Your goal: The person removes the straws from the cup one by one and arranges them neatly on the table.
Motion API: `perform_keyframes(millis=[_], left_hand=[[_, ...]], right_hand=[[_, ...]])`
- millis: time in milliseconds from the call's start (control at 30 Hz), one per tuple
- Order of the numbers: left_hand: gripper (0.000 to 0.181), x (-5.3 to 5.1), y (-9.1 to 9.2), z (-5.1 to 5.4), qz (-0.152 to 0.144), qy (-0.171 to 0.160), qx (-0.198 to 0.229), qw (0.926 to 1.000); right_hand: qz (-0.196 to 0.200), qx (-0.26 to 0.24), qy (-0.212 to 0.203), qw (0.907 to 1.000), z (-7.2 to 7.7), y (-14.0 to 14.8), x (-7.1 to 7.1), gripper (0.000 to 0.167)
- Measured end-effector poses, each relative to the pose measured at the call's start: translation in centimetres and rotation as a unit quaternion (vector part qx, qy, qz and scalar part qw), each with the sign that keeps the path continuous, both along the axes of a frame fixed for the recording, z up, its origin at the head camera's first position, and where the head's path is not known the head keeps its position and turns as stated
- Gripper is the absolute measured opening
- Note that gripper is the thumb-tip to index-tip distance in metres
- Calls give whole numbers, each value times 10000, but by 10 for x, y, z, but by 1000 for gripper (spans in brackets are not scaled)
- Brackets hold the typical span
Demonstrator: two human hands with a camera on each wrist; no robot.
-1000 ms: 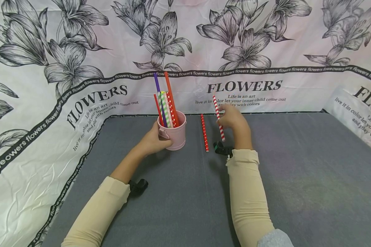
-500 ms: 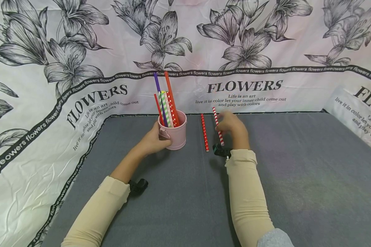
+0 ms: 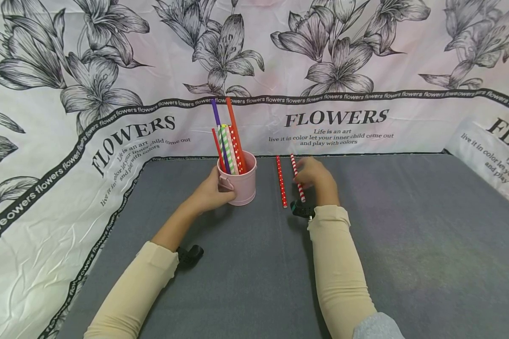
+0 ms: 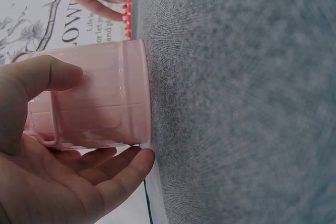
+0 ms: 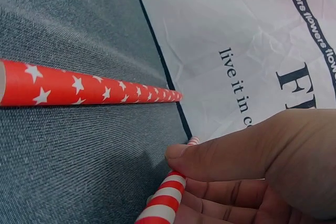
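The left hand (image 3: 209, 193) grips the pink bucket (image 3: 245, 188) by its handle side; in the left wrist view the thumb lies over the bucket (image 4: 100, 93) and the fingers pass beneath. Several straws stand in it, among them a purple one (image 3: 215, 113) and an orange one (image 3: 233, 127). To the right, the right hand (image 3: 317, 178) pinches a red-and-white striped straw (image 3: 301, 192). Thumb and fingers close round that striped straw (image 5: 167, 199) in the right wrist view. A red straw with white stars (image 3: 282, 182) lies on the table just left of it.
A grey cloth (image 3: 254, 263) covers the table. Behind its far edge hangs a white sheet (image 3: 237, 75) printed with flowers and lettering. Dark straps sit at both wrists.
The right hand has lowered the striped straw toward the table and shifted slightly left, bringing it nearly parallel to the starred straw. The left hand and bucket have stayed put.
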State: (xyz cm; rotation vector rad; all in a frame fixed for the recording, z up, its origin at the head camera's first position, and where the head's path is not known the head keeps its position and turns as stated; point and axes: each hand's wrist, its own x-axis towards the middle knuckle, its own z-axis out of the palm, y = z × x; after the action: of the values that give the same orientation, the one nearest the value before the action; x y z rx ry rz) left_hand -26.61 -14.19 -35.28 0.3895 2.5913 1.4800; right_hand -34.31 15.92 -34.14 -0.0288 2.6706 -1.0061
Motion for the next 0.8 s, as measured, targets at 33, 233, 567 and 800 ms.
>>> perform_keyframes(millis=[33, 233, 567, 800], left_hand=[[98, 0, 0, 0, 16, -9, -13, 10000], [97, 1, -1, 0, 31, -3, -61, 10000], [96, 0, 0, 0, -101, 369, 331, 9987], [96, -2, 1, -2, 17, 518, 537, 9972]], right_hand=[[-24, -4, 18, 10000, -1, 0, 0, 55], [-127, 138, 83, 9998, -1, -1, 2, 56], [-387, 110, -70, 9992, -3, -1, 2, 56], [-420, 162, -62, 9990, -1, 1, 5, 52]])
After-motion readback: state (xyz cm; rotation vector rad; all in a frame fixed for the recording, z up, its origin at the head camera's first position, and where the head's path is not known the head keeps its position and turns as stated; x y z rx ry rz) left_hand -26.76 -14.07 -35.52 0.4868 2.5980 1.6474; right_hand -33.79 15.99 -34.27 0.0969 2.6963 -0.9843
